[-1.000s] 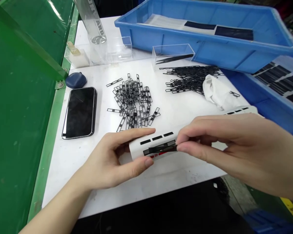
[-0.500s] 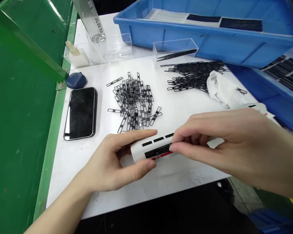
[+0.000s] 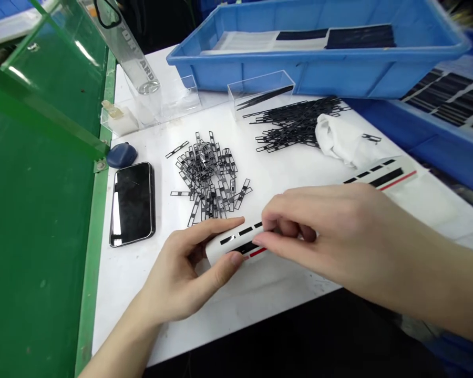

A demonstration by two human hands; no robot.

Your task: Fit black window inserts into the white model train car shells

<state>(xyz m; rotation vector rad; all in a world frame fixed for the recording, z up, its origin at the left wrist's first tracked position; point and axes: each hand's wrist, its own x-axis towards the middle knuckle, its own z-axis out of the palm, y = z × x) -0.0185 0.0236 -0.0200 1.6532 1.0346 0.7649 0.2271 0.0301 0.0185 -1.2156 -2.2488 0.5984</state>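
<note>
A white sheet (image 3: 213, 251) with black bars and a red stripe is curled over into a rounded edge in front of me. My left hand (image 3: 193, 268) grips its left end, fingers behind and thumb pressed on the front by the long black bar. Against the same face, my right hand (image 3: 311, 226) pinches with thumb and forefinger at the bar's right part; what lies between those fingertips is hidden. Beyond my hands lies a loose pile of small black frame-shaped strips (image 3: 208, 176). Past my right hand, a similarly marked white sheet part (image 3: 412, 184) lies flat; whether it joins the held one is hidden.
A phone (image 3: 132, 205) and a dark blue case (image 3: 121, 155) lie at left beside a green frame (image 3: 89, 273). Farther back are longer black strips (image 3: 295, 123), crumpled white material (image 3: 339, 139), a clear box (image 3: 260, 86) holding black tweezers, a bottle (image 3: 132, 58) and a blue bin (image 3: 311, 68).
My view has shifted, showing more of the marked white sheet at right. My left thumb has come up onto the front near the black bar. The right hand still pinches there.
</note>
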